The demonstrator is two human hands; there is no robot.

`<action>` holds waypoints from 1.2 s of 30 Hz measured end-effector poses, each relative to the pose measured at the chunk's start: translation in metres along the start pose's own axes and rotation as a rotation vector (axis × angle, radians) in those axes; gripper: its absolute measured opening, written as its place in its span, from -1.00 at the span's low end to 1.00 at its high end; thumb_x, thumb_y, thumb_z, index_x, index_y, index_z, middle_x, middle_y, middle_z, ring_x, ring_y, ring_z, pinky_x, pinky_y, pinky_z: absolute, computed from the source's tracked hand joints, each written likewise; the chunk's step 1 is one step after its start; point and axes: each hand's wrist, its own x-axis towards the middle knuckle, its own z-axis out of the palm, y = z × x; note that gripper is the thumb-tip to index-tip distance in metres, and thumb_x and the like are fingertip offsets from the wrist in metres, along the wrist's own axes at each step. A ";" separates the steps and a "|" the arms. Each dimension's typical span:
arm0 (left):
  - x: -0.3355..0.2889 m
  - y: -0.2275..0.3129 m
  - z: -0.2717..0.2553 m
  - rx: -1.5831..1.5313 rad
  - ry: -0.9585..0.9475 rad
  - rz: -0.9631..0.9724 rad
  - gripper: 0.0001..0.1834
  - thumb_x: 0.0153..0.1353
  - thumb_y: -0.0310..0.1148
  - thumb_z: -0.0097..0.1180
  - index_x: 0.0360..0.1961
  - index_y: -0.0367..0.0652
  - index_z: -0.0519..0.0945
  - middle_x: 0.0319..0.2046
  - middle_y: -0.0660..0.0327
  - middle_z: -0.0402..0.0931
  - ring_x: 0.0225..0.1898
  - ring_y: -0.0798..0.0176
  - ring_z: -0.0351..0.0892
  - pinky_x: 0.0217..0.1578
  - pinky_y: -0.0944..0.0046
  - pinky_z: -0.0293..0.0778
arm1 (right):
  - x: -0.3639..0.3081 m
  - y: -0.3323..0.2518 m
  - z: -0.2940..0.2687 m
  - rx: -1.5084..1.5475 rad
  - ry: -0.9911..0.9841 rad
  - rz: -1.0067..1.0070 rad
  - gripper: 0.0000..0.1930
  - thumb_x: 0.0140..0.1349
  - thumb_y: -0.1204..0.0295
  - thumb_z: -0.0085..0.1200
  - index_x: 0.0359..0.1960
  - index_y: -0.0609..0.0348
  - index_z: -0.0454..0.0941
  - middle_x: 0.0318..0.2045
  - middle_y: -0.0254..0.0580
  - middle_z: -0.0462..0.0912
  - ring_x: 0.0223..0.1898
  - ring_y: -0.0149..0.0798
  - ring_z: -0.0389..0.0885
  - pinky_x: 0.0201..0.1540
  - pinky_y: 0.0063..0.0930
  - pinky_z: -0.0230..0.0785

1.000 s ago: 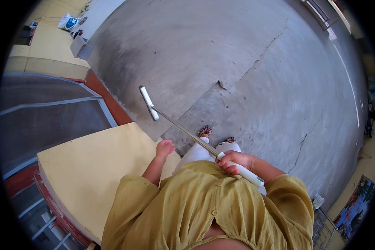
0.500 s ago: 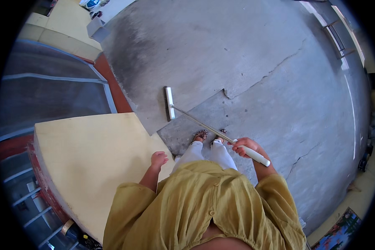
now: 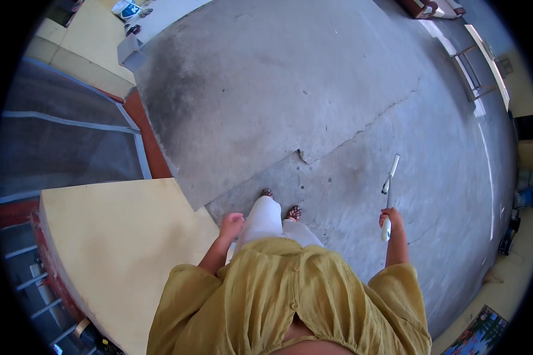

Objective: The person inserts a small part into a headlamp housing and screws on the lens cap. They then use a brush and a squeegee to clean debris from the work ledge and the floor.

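My right hand (image 3: pixel 389 218) is closed round the white grip of a long-handled floor wiper (image 3: pixel 391 186), out to my right. The wiper has a thin metal pole and a narrow white T-shaped head, seen nearly edge-on past the hand. Whether the head touches the floor I cannot tell. My left hand (image 3: pixel 232 225) hangs beside my left thigh with its fingers curled in, and nothing shows in it. It is nearest to the cream-coloured ledge (image 3: pixel 118 236). Below me are my white trouser legs and strapped sandals (image 3: pixel 294 213), one foot ahead of the other.
Grey concrete floor (image 3: pixel 266 94) spreads ahead, with a stepped edge and a long crack. Left stands a blue-framed dark panel (image 3: pixel 71 130). A grey box (image 3: pixel 131 53) sits far left. At the far right is a bench-like frame (image 3: pixel 471 71); a dark red seat (image 3: pixel 420 7) lies beyond.
The wiper has swung from in front of my feet over to my right, with my right hand moving outward. My feet have stepped, and the view has shifted slightly.
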 end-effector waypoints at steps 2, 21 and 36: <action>0.007 -0.015 -0.012 0.219 -0.228 -0.139 -0.58 0.01 -0.20 0.01 -0.09 -0.15 0.41 -0.29 0.18 0.50 -0.41 0.22 0.51 -0.39 0.23 0.43 | -0.034 -0.009 0.007 0.024 -0.049 0.057 -0.86 0.04 0.57 -0.11 -0.37 0.15 0.22 -0.75 -0.24 0.27 -0.80 -0.37 0.24 -0.80 -0.52 0.12; 0.017 0.144 -0.070 0.077 -0.717 -0.632 -0.15 -0.12 0.24 -0.04 0.17 0.05 0.09 0.19 0.15 -0.01 -0.05 -0.13 0.34 -0.18 0.05 0.39 | -0.129 0.012 0.419 -0.566 -1.094 0.378 -0.30 -0.01 0.65 -0.09 0.21 0.06 -0.08 -0.54 -0.13 0.41 -0.68 -0.43 0.27 -0.71 -0.61 0.11; 0.066 0.145 -0.070 0.219 -0.850 -0.698 -0.14 -0.14 0.28 -0.03 0.12 -0.06 0.19 0.07 -0.09 0.14 -0.12 -0.05 0.40 -0.23 0.10 0.40 | -0.043 -0.061 0.234 0.114 -0.639 0.391 -0.62 0.13 0.50 -0.14 0.00 -0.08 0.15 -0.46 -0.02 0.40 -0.70 -0.45 0.28 -0.75 -0.71 0.23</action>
